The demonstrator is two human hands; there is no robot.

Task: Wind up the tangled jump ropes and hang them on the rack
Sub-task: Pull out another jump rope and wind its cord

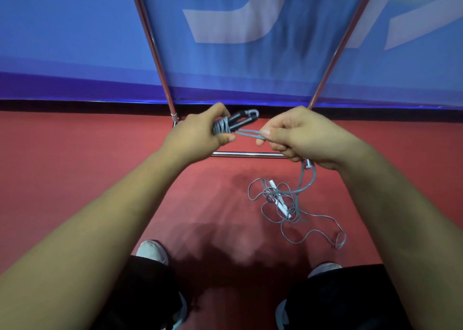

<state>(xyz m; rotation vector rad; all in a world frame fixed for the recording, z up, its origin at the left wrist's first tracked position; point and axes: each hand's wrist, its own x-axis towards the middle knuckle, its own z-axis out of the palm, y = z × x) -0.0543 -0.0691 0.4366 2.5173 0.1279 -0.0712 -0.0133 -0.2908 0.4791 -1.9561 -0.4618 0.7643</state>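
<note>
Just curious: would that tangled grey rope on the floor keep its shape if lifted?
Probably not: the tangled rope lies in loose thin loops, so it likely droops and snags. Its white handles look stiff, probably light.

a red floor (pixel 75 179) meets a blue banner (pixel 62 41) printed with pale letters.

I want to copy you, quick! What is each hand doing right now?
Left hand: grips the black handles, wound with grey rope.
Right hand: pinches the grey rope's loose strands.
</note>
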